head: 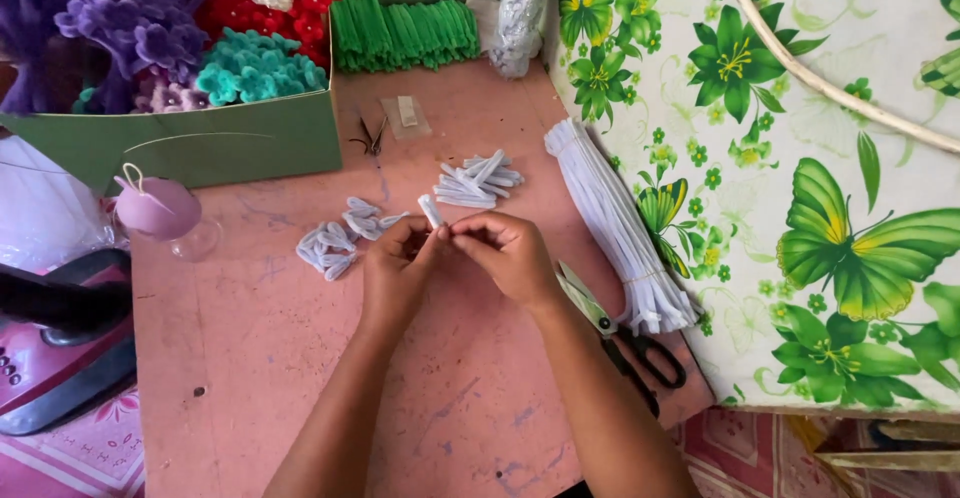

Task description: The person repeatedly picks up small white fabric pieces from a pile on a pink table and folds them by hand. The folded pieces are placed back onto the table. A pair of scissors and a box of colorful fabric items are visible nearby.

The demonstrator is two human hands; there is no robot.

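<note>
Over the middle of a pink table (250,358), my left hand (398,268) and my right hand (512,256) meet fingertip to fingertip. Together they pinch a short white pipe-cleaner piece (431,210), which sticks up from my left fingers. Several bent white loops (335,240) lie just left of my hands. A small pile of short straight white pieces (478,182) lies just beyond them. A long bundle of white pipe cleaners (615,223) lies to the right of my right hand.
Scissors (625,336) lie by my right forearm. A green box (220,143) of purple, red and teal fuzzy flowers stands at the back left. Green pipe cleaners (405,30) lie behind. A pink cup (158,208) and a dark appliance (60,343) are on the left. A butterfly-patterned cloth (800,178) covers the right.
</note>
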